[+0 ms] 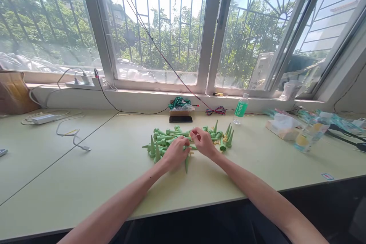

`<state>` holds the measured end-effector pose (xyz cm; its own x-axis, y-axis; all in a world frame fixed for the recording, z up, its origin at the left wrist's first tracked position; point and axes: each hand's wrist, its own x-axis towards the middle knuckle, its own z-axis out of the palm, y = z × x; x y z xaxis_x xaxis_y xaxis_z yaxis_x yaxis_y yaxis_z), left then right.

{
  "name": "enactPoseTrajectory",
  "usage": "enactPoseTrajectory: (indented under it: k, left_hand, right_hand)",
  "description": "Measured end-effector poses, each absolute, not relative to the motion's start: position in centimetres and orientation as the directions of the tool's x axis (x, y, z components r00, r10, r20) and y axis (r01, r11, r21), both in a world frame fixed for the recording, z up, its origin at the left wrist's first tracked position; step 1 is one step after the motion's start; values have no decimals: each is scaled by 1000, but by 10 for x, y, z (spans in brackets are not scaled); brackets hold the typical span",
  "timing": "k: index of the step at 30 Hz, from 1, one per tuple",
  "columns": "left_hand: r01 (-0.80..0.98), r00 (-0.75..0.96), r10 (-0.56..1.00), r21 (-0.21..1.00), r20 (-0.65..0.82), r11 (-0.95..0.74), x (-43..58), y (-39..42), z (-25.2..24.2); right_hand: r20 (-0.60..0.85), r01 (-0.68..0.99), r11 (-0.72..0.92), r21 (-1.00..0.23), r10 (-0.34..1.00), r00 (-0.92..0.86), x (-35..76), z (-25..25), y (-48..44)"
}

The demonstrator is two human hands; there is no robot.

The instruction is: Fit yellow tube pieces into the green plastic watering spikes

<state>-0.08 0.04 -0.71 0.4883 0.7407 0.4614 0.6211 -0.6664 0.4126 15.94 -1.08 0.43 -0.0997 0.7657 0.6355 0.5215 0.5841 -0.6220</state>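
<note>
1. Left hand pinches a green plastic spike; right hand curled, contents unclear.
2. Other spikes lie clustered on table; a stray wrist could topple upright ones.

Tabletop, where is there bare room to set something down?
Bare tabletop lies left, between the white cable and green spikes; right, between the spikes and tissue box, in front of the bottle; and nearer you, between the forearms. It's crowded around the left hand and right hand, where spikes lie bunched.
</note>
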Motion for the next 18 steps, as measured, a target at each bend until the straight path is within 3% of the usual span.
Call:
enactPoseTrajectory:
  k: [18]
  left_hand:
    - [583, 397, 744, 478, 538, -657, 2, -5, 5]
  right_hand:
    - [649, 557, 562, -611, 759, -54, 160, 8, -14]
